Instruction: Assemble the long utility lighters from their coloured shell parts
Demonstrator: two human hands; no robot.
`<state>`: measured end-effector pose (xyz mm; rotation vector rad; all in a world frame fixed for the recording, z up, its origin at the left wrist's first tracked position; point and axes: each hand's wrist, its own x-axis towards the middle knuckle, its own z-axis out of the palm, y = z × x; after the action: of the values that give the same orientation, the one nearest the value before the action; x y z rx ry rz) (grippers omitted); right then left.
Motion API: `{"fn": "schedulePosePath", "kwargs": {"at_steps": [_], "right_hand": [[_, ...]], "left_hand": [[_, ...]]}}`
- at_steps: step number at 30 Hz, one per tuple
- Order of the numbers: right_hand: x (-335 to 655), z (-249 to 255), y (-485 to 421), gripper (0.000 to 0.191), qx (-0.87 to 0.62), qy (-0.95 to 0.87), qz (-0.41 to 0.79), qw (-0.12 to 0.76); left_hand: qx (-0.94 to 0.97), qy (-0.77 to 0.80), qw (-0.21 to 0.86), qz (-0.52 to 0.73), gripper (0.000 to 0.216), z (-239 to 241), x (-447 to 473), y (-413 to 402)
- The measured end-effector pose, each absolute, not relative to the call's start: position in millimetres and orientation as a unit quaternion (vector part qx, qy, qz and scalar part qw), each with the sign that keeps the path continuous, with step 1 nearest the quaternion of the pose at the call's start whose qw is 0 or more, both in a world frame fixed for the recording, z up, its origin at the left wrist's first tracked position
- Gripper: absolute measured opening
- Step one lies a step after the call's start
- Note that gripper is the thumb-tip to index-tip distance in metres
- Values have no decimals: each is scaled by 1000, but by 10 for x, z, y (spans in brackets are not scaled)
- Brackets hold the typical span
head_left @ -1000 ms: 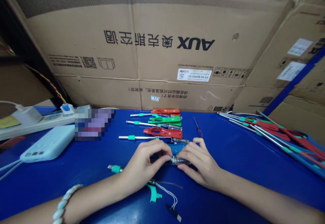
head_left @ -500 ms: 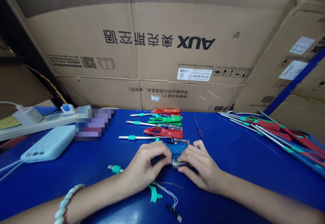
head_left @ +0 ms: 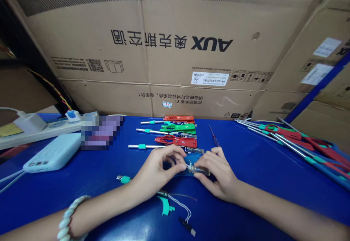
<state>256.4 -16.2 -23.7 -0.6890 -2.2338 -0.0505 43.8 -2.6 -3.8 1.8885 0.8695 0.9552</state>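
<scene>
Your camera sits on your head, looking forward and down across the blue table; a cardboard panel closes the view at twelve o'clock; your left forearm enters close by at eight, your right forearm at four; your left hand and right hand show near, towards six from centre.

We see soft, muted indoor light, darkest at upper left, with faint sheen on the blue table; small details blur, and coarse pixels mask one patch.
</scene>
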Motion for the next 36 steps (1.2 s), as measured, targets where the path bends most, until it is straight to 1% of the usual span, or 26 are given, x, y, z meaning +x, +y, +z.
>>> {"fn": "schedulePosePath", "kwargs": {"at_steps": [3, 7, 9, 12, 14, 20, 24, 29, 36], "right_hand": [[2583, -237, -147, 5, -294, -858, -17, 421], [2593, -229, -137, 6, -303, -849, -2, 433], [2589, -228, -138, 6, -300, -852, -1, 429], [2580, -229, -144, 6, -294, -854, -4, 429], [2576, -227, -148, 5, -295, -854, -10, 428], [2562, -209, -156, 5, -295, -863, -26, 408], [2550, -212, -157, 7, -292, -873, -36, 390], [2546, -217, -161, 7, -251, -893, -36, 372], [2547, -223, -175, 9, -220, -909, -43, 351]], "left_hand": [[806, 348, 350, 328, 2, -56, 448, -75], [897, 288, 259, 214, 3, -78, 480, -199], [920, 274, 224, 168, 5, -86, 497, -246], [934, 267, 190, 140, 11, -89, 503, -270], [930, 274, 197, 145, 14, -84, 485, -260], [850, 354, 328, 211, 14, -62, 352, -179], [810, 363, 367, 277, 14, -51, 299, -141], [797, 341, 370, 333, 15, -36, 292, -152], [821, 330, 310, 347, 15, -32, 284, -193]]}}
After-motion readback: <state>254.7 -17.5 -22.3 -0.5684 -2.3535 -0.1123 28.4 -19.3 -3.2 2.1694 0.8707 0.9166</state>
